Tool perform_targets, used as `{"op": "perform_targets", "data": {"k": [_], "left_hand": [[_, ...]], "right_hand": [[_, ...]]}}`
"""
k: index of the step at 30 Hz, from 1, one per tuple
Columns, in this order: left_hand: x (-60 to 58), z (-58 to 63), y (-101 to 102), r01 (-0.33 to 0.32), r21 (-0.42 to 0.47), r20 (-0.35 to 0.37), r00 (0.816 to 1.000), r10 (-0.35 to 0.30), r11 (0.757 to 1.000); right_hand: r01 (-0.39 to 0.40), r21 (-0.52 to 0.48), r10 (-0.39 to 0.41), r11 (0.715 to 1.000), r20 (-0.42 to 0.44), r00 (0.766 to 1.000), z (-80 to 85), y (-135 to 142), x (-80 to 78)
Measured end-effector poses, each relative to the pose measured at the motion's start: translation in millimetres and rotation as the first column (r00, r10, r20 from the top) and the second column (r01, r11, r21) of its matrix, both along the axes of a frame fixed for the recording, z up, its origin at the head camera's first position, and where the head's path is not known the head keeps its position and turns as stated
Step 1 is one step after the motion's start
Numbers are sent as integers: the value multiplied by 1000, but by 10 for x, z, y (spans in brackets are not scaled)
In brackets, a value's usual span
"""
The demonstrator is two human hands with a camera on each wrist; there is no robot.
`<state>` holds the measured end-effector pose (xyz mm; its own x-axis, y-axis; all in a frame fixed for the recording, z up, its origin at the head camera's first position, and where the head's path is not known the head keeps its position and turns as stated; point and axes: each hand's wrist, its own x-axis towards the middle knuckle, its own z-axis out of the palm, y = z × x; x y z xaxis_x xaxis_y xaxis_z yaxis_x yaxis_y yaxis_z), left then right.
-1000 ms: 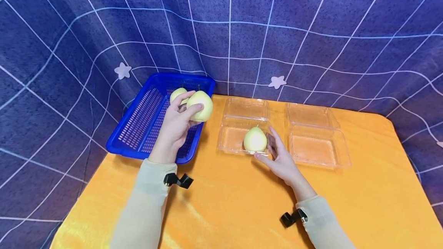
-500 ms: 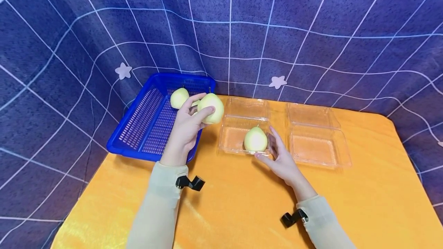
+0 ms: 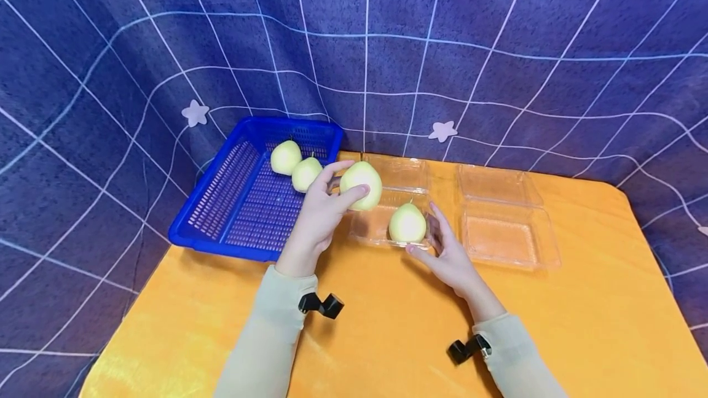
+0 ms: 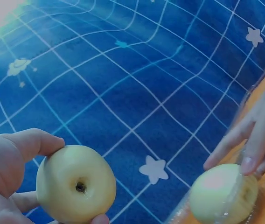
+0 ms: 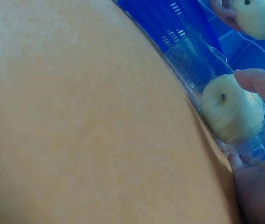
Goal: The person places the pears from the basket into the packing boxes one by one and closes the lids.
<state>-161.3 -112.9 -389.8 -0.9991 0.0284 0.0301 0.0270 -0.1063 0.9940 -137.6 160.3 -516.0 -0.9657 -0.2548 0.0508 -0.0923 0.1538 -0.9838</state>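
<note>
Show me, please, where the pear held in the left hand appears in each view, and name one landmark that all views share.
Head: near the centre, the held pear is in the left hand.
Left wrist: lower left, underside facing the camera.
Right wrist: top right corner, cut by the upper edge.
Shared landmark: the other pear, in the clear container beside the right hand.

Head view: from above, forward and down over the desk (image 3: 381,336). Left wrist view: close to the held pear (image 4: 74,170), facing the curtain (image 4: 137,107). Right wrist view: low across the desk. All share the boxed pear (image 3: 407,224).
</note>
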Motion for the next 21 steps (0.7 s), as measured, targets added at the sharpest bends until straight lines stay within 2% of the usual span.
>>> {"op": "perform_targets", "data": {"k": [8, 14, 17, 21], "left_hand": [[-69, -148, 110, -2, -95, 13, 1000, 4, 995], [-74, -261, 164, -18, -207, 7, 1000, 19, 978], [-65, -290, 212, -29, -285, -8, 1000, 27, 958], [-57, -314, 276, -62, -430, -55, 998, 43, 901]], "right_hand": [[4, -4, -4, 1000, -7, 1000, 33, 8, -6], [4, 9, -4, 1000, -10, 1000, 15, 3, 0], [4, 9, -4, 1000, -13, 1000, 17, 0, 2], [4, 10, -4, 1000, -13, 1000, 18, 3, -3]]}}
